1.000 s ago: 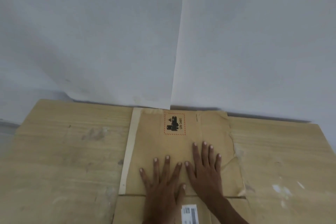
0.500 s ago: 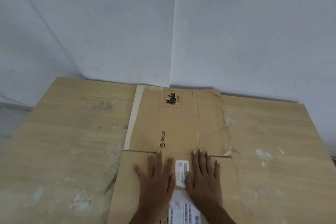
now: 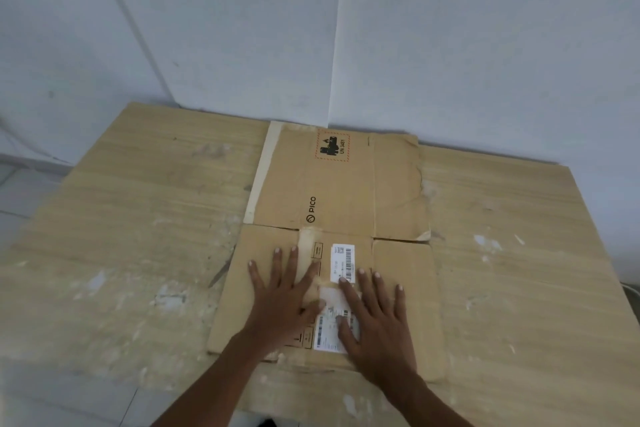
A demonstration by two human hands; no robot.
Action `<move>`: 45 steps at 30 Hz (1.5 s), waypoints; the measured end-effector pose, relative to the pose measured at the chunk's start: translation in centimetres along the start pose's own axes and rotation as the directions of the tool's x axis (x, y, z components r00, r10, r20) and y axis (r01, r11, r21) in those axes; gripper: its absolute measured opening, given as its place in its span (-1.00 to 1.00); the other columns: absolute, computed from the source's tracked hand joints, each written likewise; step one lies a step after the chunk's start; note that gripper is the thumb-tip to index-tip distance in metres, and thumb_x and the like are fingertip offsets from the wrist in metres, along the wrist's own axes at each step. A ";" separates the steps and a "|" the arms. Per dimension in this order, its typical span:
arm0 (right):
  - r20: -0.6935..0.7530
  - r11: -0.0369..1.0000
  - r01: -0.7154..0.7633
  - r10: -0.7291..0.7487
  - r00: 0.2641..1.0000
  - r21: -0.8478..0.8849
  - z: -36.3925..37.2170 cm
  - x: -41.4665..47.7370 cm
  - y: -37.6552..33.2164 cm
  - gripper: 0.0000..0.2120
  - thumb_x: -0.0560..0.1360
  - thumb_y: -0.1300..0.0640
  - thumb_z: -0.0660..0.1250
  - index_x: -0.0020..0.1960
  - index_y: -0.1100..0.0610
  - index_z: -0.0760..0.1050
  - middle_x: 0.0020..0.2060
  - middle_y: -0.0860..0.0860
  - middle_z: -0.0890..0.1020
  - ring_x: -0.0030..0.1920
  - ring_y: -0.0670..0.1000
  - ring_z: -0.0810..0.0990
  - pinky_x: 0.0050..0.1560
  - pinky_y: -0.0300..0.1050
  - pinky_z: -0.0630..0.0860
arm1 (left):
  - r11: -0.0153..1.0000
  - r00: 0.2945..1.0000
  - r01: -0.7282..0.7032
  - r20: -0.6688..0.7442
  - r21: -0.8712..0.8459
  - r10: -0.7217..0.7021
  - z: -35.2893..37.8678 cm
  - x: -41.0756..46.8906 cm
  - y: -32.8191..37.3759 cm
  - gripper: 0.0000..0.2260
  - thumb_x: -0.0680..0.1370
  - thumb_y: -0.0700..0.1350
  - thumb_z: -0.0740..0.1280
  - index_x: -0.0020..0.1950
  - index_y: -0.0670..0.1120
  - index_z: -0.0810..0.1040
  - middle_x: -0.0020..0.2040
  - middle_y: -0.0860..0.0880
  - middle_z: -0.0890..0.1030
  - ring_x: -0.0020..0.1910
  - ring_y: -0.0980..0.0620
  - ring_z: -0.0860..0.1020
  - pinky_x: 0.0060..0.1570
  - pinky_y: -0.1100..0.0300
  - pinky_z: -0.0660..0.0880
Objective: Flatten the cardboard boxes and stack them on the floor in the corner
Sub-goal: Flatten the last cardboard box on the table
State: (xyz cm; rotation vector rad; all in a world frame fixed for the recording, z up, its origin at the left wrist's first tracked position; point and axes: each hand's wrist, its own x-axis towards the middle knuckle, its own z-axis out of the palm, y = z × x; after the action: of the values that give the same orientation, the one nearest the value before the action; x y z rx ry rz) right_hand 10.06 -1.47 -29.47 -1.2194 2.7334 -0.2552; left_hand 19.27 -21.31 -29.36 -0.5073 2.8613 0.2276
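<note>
A flattened box [image 3: 346, 243] lay on a broad wooden board [image 3: 138, 236] on the floor, its far edge pushed up against the foot of the white wall [image 3: 450, 45], right where two wall panels met at a vertical seam. The board reached well past the box on both sides and was blotched with pale smears. The box showed two panels split by a crease running across it. The far panel carried a red-dashed hazard mark [image 3: 332, 146] near the wall and a PICO logo [image 3: 311, 209] close to the crease, with a pale strip along its left edge and a ragged, torn right edge. The near panel carried a white barcode label [image 3: 343, 262] just beyond the fingertips and a larger shipping label [image 3: 332, 326] nearer the person, between the two hands. The left hand [image 3: 284, 302] lay palm down on the near panel, left of the labels, fingers spread flat and holding nothing. The right hand [image 3: 377, 319] lay palm down just beside it, fingers likewise spread wide, its thumb and first finger over the shipping label, gripping nothing. Both forearms reached in from the near edge of the box. To the left of the board, grey floor [image 3: 20, 191] showed, and a thin dark line ran slantwise up the wall above it.
</note>
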 end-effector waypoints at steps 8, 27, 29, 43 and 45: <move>0.097 1.000 0.002 -0.001 0.995 -0.009 -0.1 0.0 0.1 -0.37 0.58 -0.26 0.02 0.59 -0.13 -0.04 0.60 0.02 -0.03 0.58 0.11 -0.10 0.49 0.33 -0.06 | 0.940 0.940 -0.329 0.130 0.093 0.316 -0.4 -4.8 -2.8 0.00 0.26 0.62 0.11 0.60 0.19 -0.03 0.61 -0.19 -0.09 0.56 -0.25 -0.13 0.32 -0.54 -0.05; 0.408 0.991 0.091 -0.042 0.912 -0.103 -11.2 -1.2 -1.8 -0.12 0.53 0.26 0.21 0.54 -0.21 -0.30 0.59 -0.04 -0.17 0.57 0.17 -0.18 0.43 0.45 -0.10 | 0.964 0.886 -0.265 0.395 -0.005 0.245 -12.2 -4.5 0.4 -0.09 0.45 0.06 0.47 0.59 0.03 -0.08 0.58 -0.23 0.00 0.56 -0.24 -0.03 0.35 -0.50 0.07; 0.462 0.994 0.069 -0.024 0.886 -0.081 -13.2 -0.2 -2.0 -0.16 0.55 0.28 0.18 0.56 -0.22 -0.24 0.59 -0.05 -0.15 0.58 0.16 -0.15 0.42 0.46 -0.10 | 0.969 0.924 -0.223 0.340 0.106 0.175 -12.4 -5.0 1.6 -0.14 0.52 -0.04 0.41 0.59 0.04 -0.15 0.59 -0.24 -0.05 0.56 -0.25 -0.03 0.35 -0.47 0.10; 0.359 0.994 -0.085 0.104 0.928 -0.067 -18.6 -2.7 -3.1 -0.24 0.57 0.38 0.11 0.59 -0.11 -0.12 0.60 0.02 0.00 0.57 0.16 0.00 0.46 0.35 0.00 | 0.969 0.979 -0.164 0.150 0.184 0.138 -15.3 -7.4 1.9 -0.28 0.60 -0.24 0.23 0.61 0.08 -0.11 0.61 -0.17 0.03 0.57 -0.18 0.07 0.41 -0.26 0.20; 0.350 0.994 -0.088 0.103 0.931 -0.060 -18.9 -2.9 -2.8 -0.24 0.56 0.38 0.11 0.59 -0.11 -0.11 0.59 0.01 0.01 0.57 0.15 0.01 0.46 0.35 0.01 | 0.975 0.988 -0.140 0.096 0.174 0.124 -15.3 -7.8 2.3 -0.33 0.60 -0.23 0.22 0.60 0.05 -0.05 0.61 -0.14 0.06 0.56 -0.15 0.10 0.41 -0.22 0.21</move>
State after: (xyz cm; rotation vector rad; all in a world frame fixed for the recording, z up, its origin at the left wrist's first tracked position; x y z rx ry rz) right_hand 10.40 0.71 -10.23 -1.0216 2.4841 0.0341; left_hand 22.63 -19.60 -12.43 -0.2659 2.7991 0.0103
